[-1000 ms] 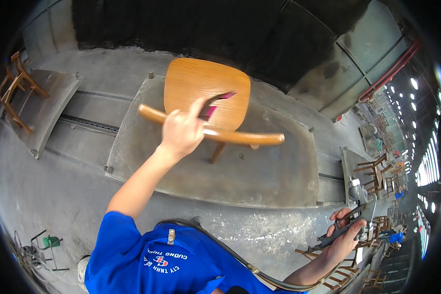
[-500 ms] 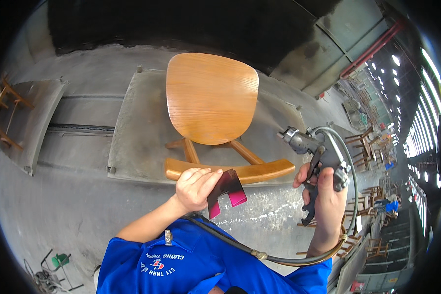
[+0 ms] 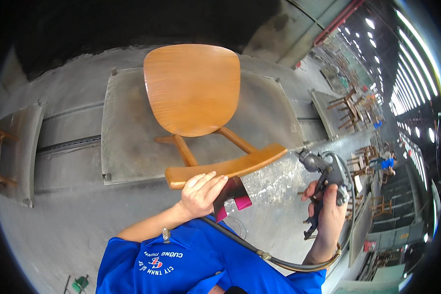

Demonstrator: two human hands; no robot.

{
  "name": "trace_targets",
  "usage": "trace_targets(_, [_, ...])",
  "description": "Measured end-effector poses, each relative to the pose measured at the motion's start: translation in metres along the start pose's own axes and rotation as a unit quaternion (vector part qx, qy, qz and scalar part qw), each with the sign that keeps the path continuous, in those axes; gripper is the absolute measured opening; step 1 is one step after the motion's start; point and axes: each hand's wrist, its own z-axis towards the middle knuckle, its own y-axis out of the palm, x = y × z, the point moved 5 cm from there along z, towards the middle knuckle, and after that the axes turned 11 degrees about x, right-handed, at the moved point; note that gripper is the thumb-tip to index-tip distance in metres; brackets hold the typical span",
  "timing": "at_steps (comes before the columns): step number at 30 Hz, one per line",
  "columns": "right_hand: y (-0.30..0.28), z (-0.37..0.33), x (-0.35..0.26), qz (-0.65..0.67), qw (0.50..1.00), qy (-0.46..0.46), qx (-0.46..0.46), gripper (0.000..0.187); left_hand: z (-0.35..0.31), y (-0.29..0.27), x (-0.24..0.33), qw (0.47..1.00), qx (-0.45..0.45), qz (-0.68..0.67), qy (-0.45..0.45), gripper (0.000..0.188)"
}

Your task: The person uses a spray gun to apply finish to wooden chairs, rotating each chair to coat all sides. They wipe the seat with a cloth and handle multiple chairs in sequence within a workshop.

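The left hand (image 3: 201,194) is closed over a notched black-and-magenta flat sheet (image 3: 234,192) and the near edge of a curved, light-brown wooden back rail (image 3: 250,163); its thumb is hidden, so how the grip is divided cannot be told. A dark metal spray gun (image 3: 329,179) is gripped in the right hand (image 3: 330,208), its nozzle directed toward the rail's right end and held apart from it. A dark flexible hose (image 3: 230,237) is routed across the blue shirt (image 3: 245,269) and around the right forearm.

The chair's rounded wooden seat (image 3: 193,90) is located beyond the left hand and is joined to the rail by two slanted posts. The seat is finished in warm orange-brown with visible grain; a soft sheen is shown on the rail.

The chair is set over a grey, dust-coated platform (image 3: 125,112). At the left, a chain track (image 3: 68,146) is run between this platform and a second grey platform (image 3: 15,166), on which brown wooden frame parts (image 3: 4,179) are seen. The far side is bounded by a blackened wall (image 3: 147,24). Brown wooden chairs (image 3: 346,107) are placed at the right, and a green-topped stool (image 3: 80,283) is cut off at the lower left.
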Motion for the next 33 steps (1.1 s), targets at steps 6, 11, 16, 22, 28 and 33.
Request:
trace_targets(6, [-0.023,-0.003,0.008,-0.073,0.993,0.011,0.096,0.04,-0.011,0.0,0.011,0.999,-0.008,-0.034,0.01,0.048])
trace_targets(11, [0.0,-0.038,-0.005,0.056,0.997,0.033,-0.044,0.055,-0.016,-0.001,0.016,0.996,-0.033,-0.071,0.032,0.045])
trace_targets(16, [0.011,-0.041,-0.016,-0.008,0.996,0.064,-0.057,0.049,-0.021,-0.001,0.019,0.994,-0.049,-0.092,0.028,0.047])
trace_targets(22, [-0.003,-0.024,0.0,-0.098,0.992,0.071,0.027,0.042,-0.026,-0.002,0.022,0.993,-0.062,-0.099,0.025,0.048])
trace_targets(28, [-0.019,-0.018,0.009,-0.088,0.99,0.07,0.089,0.039,-0.025,0.0,0.022,0.993,-0.058,-0.103,0.025,0.046])
trace_targets(33, [0.013,-0.045,-0.007,0.042,0.991,0.113,-0.062,0.054,-0.024,0.001,0.021,0.994,-0.056,-0.08,0.053,0.043])
